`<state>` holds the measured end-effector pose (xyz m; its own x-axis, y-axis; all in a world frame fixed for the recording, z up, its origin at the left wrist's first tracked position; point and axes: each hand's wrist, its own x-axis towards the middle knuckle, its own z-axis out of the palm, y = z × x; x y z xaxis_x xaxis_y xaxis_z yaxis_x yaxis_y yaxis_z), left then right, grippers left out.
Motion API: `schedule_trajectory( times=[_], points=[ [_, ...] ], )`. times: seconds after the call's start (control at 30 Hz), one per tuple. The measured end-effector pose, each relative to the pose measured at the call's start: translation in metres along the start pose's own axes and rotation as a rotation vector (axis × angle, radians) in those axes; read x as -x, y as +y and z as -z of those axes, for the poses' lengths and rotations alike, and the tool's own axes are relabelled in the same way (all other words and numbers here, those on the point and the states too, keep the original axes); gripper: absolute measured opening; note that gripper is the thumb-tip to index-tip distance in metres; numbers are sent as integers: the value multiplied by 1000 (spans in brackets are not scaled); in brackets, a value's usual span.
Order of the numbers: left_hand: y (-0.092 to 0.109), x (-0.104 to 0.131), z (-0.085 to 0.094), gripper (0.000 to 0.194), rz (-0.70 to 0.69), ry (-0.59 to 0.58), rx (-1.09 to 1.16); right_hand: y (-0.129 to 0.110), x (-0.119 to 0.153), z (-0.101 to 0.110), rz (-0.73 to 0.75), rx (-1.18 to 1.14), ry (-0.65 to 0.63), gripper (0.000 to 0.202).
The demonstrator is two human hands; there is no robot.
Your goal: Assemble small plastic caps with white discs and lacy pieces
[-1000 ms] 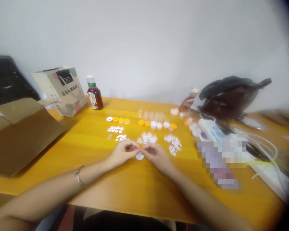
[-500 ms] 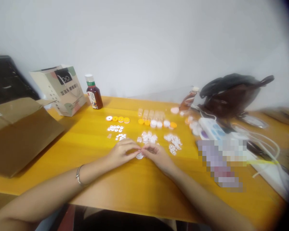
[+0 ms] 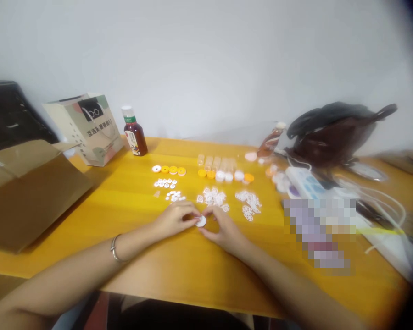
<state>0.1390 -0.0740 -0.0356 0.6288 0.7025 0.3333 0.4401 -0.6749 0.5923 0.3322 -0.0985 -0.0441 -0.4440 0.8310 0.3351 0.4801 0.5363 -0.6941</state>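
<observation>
Disc [image 3: 201, 222] was pinched in the grip of the left hand [image 3: 174, 219], nearer the front edge of the table [image 3: 179, 270] than the wheels [image 3: 211, 197]; the right hand [image 3: 227, 231] had its grip parted beside the rim. Seemingly mid-adjustment, it called for steady fingertips.

There are two red-brown bottles [image 3: 136, 137], one brown cardboard box [image 3: 37, 197], one printed cream paper bag [image 3: 105, 140], one handheld round white piece [image 3: 201, 222], and, in the left row, three orange discs [image 3: 173, 172] and one white disc [image 3: 153, 169].
</observation>
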Motion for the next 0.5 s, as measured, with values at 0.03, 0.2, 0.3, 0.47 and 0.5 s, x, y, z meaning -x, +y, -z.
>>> schedule_trajectory(
  times=[0.03,0.2,0.3,0.47,0.5],
  points=[
    [0,0,0,17,0,-3,-6,0,0,0,1,-1,1,21],
    [-3,1,-1,17,-19,-10,-17,0,0,-1,0,6,6,18],
    [-4,1,-2,16,-31,-8,-7,0,0,-1,-2,0,13,17],
    [0,0,0,16,-16,-12,14,0,-1,-2,-1,6,10,17],
    [1,0,1,17,-11,-14,18,1,-1,-2,-2,6,9,17]
  ],
)
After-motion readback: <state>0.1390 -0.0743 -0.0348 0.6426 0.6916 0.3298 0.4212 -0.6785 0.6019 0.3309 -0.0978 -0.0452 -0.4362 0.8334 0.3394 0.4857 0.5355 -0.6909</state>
